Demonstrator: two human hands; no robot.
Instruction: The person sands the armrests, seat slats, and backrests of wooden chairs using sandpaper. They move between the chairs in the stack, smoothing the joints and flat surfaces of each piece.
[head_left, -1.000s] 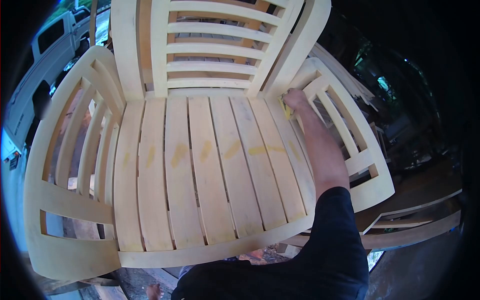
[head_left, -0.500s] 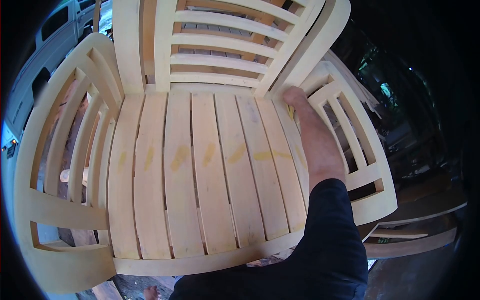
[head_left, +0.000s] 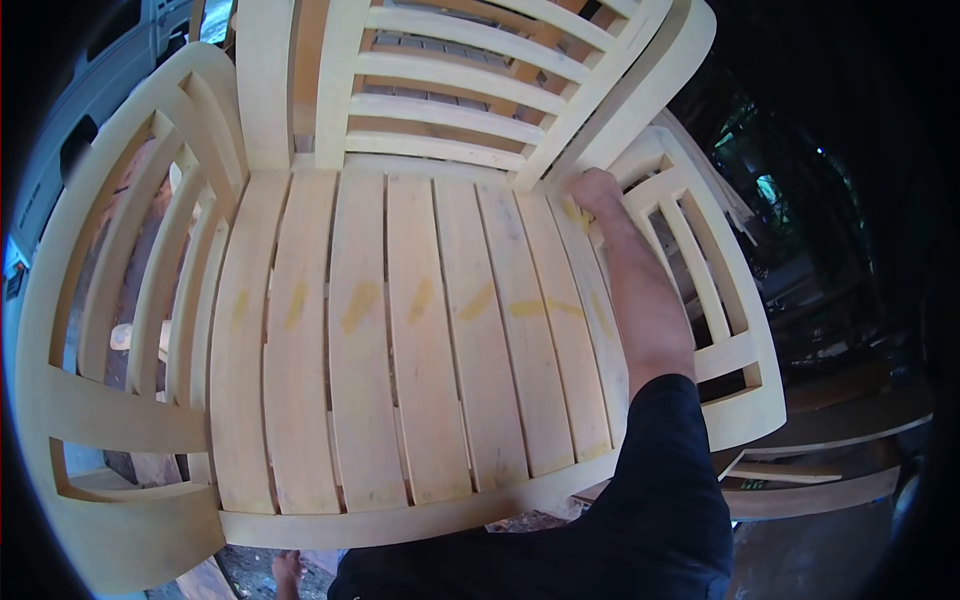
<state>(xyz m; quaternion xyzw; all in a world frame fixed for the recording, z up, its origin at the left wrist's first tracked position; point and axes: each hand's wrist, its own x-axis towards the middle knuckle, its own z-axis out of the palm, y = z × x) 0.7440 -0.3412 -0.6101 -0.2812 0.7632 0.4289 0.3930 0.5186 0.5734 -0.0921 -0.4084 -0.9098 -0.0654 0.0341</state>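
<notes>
A pale wooden slatted seat (head_left: 410,350) fills the middle, with yellow marks across its slats. My right hand (head_left: 597,193) is closed at the seat's back right corner, beside the armrest. Something yellowish shows under its fingers, too hidden to name. The right arm reaches over the seat's right side from a dark sleeve. Below the front edge, at the bottom, my left hand (head_left: 287,568) hangs small and partly seen; its fingers are too unclear to read.
The slatted backrest (head_left: 455,98) rises behind the seat. A left armrest (head_left: 120,410) and a right armrest (head_left: 725,358) flank it. At the upper left is a pale vehicle (head_left: 110,110). Curved wooden pieces (head_left: 810,495) lie at the lower right.
The view has shifted slightly, so the chair appears a little higher and further left. My left hand shows a bit higher at the bottom. My right hand stays closed at the back right corner.
</notes>
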